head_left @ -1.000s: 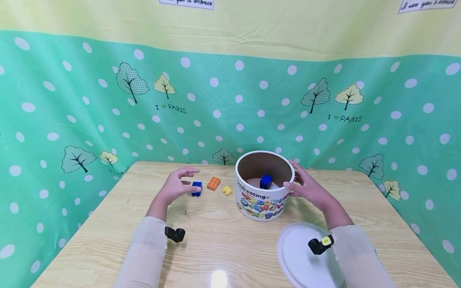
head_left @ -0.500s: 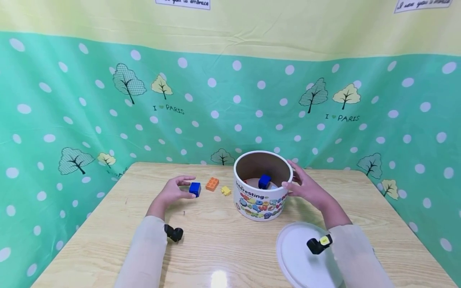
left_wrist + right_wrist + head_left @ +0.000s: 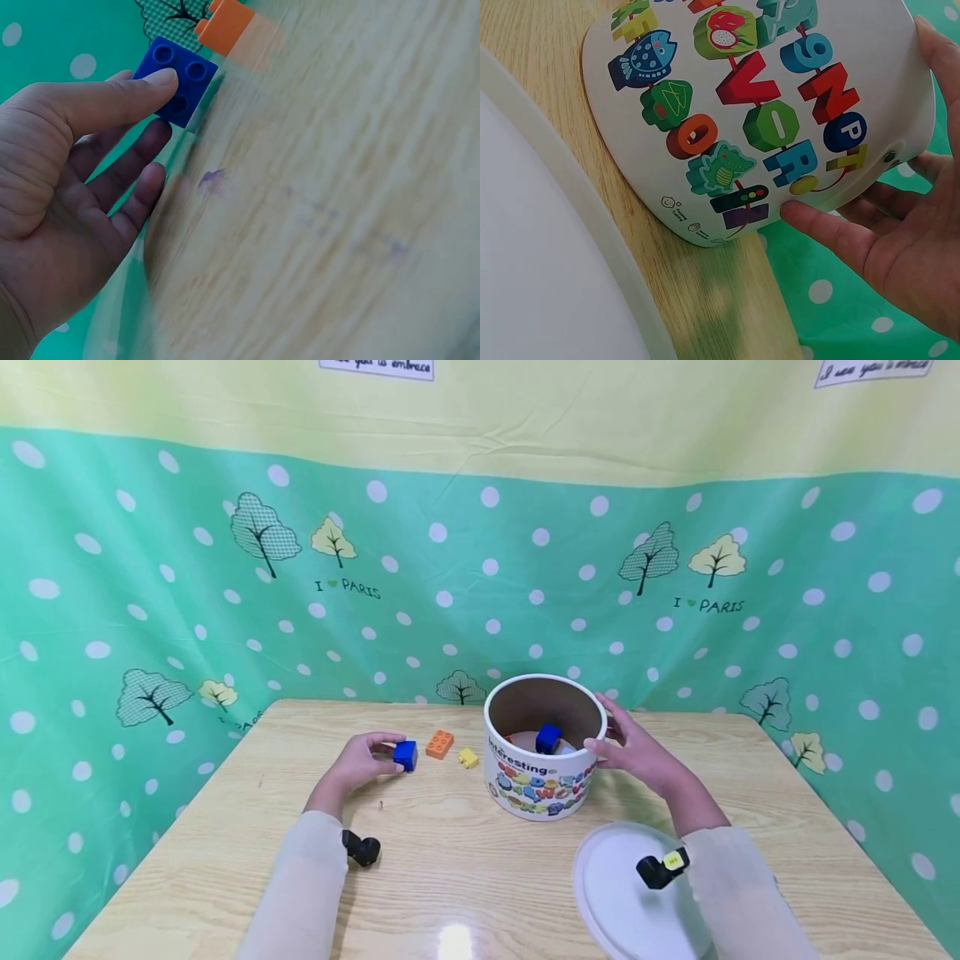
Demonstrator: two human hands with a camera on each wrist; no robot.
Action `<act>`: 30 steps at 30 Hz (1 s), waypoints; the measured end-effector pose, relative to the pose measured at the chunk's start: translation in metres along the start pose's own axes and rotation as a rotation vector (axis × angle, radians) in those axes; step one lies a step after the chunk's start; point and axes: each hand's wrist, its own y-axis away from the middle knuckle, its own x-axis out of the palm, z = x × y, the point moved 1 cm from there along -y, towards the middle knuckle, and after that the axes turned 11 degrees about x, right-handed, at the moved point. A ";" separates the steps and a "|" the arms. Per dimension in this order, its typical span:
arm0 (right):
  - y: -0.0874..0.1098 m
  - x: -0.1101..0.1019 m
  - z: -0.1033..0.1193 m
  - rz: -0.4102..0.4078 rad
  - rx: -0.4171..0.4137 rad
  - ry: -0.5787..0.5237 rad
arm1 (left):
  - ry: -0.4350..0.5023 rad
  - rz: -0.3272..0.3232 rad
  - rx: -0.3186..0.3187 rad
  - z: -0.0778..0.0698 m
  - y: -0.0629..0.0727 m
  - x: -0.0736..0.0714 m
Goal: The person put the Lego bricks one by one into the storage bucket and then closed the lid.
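A blue toy brick (image 3: 405,756) is pinched between the thumb and fingers of my left hand (image 3: 360,762); its studs and my thumb on them show in the left wrist view. My right hand (image 3: 633,752) grips the right side of a round white bucket (image 3: 528,793) printed with colourful letters and "Interesting". In the right wrist view, one digit lies against the printed wall, while other fingers pass behind the bucket. Inside the bucket lie another blue brick (image 3: 548,738) and partly hidden pieces. An orange brick (image 3: 439,744) and a small yellow brick (image 3: 468,757) lie between my left hand and the bucket.
A round white lid (image 3: 637,893) lies on the wooden table (image 3: 450,868), below my right forearm. The table's far edge meets a green polka-dot curtain (image 3: 420,577). Each wrist wears a small black camera.
My left hand has closed its fingers on the blue brick and shifted it slightly toward me. The right hand stays on the bucket. The whole view drifts slightly left.
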 end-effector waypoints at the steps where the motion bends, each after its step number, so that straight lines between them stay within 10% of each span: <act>1: 0.000 0.000 0.000 -0.001 0.000 0.000 | -0.006 0.002 0.001 0.000 0.000 0.000; 30: -0.001 -0.001 -0.001 0.002 -0.017 0.000 | 0.134 0.058 0.130 -0.063 -0.002 0.009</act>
